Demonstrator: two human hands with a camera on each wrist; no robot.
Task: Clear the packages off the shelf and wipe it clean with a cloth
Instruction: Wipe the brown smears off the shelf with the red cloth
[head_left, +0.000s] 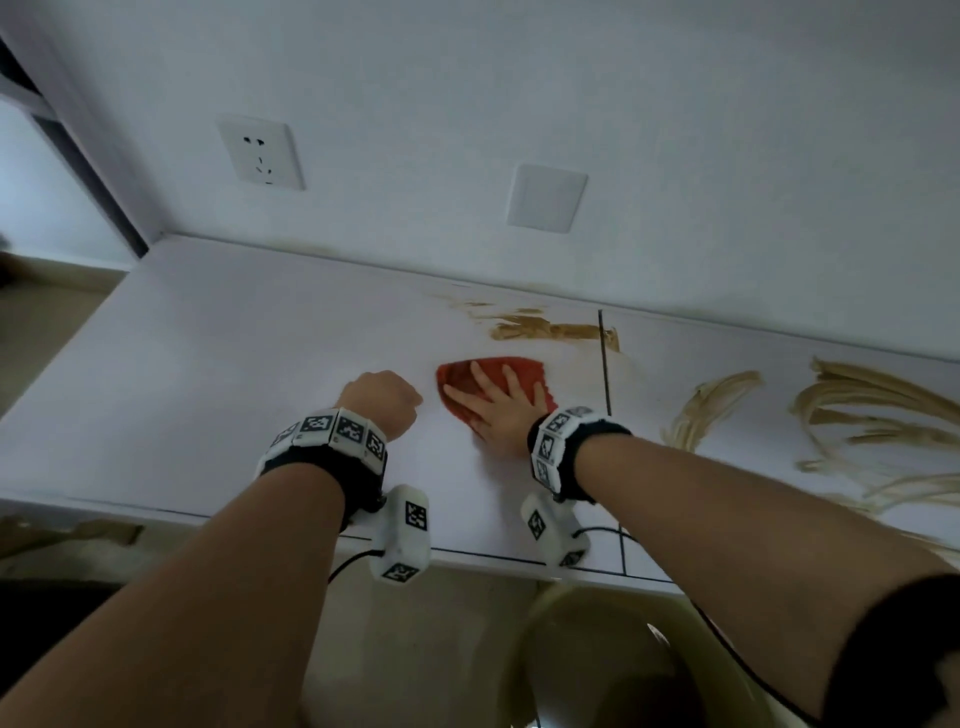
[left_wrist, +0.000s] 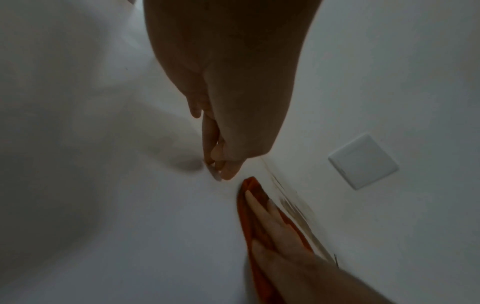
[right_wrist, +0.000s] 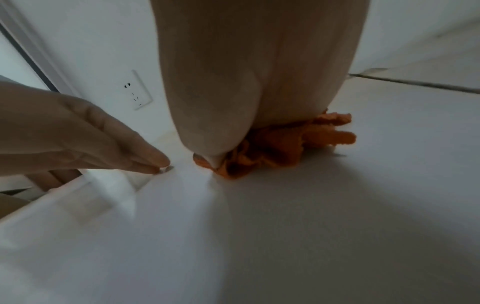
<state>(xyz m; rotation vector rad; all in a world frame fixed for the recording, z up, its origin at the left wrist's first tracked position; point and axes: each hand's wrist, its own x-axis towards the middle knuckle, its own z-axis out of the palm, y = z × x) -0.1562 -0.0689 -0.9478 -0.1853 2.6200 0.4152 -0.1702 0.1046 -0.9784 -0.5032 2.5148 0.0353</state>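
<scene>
Your white shelf (head_left: 208, 364) carries tan smears (head_left: 545, 330) just beyond your fingers. The orange cloth (head_left: 519, 371) lies under your right hand (head_left: 501, 408), fingers spread flat. Beside it, your left hand (head_left: 384, 400) touches the shelf, fingertips (right_wrist: 155, 162) bunched, empty.

Left hand (left_wrist: 221, 123) fingertips touch shelf (left_wrist: 130, 226)

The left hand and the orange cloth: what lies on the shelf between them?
Nothing: only bare white shelf separates the left hand from the cloth under the right hand. The head view shows it, and the right wrist view too.
</scene>
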